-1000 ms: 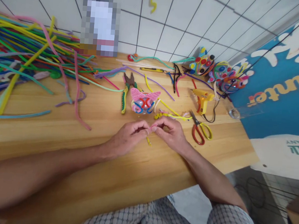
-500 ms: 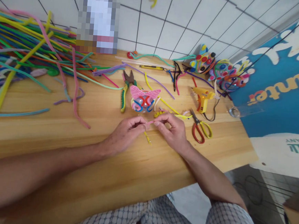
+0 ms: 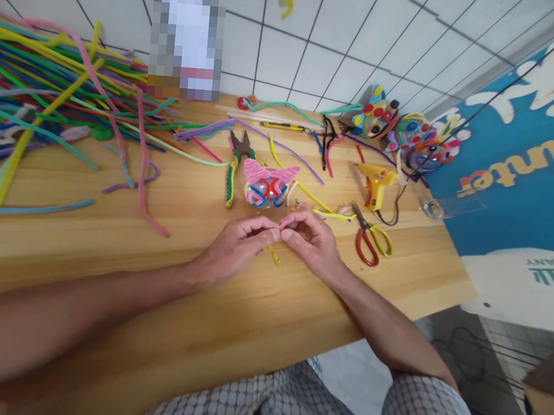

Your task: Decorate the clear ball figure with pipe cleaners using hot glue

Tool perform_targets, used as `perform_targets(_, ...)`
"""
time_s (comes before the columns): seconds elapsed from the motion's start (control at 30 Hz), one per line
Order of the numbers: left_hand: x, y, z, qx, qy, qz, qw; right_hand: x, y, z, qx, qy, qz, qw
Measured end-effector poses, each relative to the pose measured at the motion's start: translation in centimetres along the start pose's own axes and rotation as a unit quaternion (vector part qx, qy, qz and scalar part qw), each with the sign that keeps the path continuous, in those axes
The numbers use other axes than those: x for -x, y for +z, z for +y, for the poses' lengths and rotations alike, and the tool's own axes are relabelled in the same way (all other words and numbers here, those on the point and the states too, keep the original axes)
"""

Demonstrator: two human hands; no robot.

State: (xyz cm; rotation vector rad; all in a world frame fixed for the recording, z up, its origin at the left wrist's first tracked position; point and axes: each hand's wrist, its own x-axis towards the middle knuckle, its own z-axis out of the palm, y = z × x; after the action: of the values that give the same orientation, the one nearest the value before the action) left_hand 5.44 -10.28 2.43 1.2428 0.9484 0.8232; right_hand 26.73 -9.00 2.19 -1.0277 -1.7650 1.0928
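My left hand (image 3: 235,246) and my right hand (image 3: 310,242) meet fingertip to fingertip over the wooden table (image 3: 109,264). Both pinch a short pink pipe cleaner piece (image 3: 285,223) between thumbs and forefingers. A small yellow scrap (image 3: 274,256) lies on the wood just under the hands. Right behind them sits a little pipe-cleaner figure (image 3: 266,184) with pink wings over a red and blue body.
Green-handled pliers (image 3: 233,169) lie left of the figure. Red and yellow scissors (image 3: 373,237) and a yellow glue gun (image 3: 375,183) are to the right. A big heap of long colored pipe cleaners (image 3: 50,100) fills the left. Finished colorful figures (image 3: 405,134) stand at the back right.
The hands have closed in on each other a little, with the pink piece still pinched between them. The view has shifted slightly.
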Motion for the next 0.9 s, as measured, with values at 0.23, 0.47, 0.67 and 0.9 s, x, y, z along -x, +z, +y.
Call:
perform_targets(0.23, 0.2, 0.2, 0.1, -0.015, 0.015, 0.022, 1.0, 0.2, 0.1, -0.3, 0.018, -0.028, 0.033, 0.999)
perform_targets(0.47, 0.7, -0.2, 0.9, -0.008, 0.01, 0.016, 1.0, 0.8, 0.0, -1.2, 0.295, -0.179, 0.043, 0.938)
perform_targets(0.67, 0.2, -0.7, 1.0, -0.026, 0.011, 0.028, 0.999, 0.4, 0.3, -2.3, 0.235, -0.138, 0.056, 0.961)
perform_targets(0.9, -0.1, -1.3, 1.7, -0.036, 0.024, 0.038, 0.998, 0.0, 0.4, -2.7, 0.0, 0.052, 0.051, 0.997)
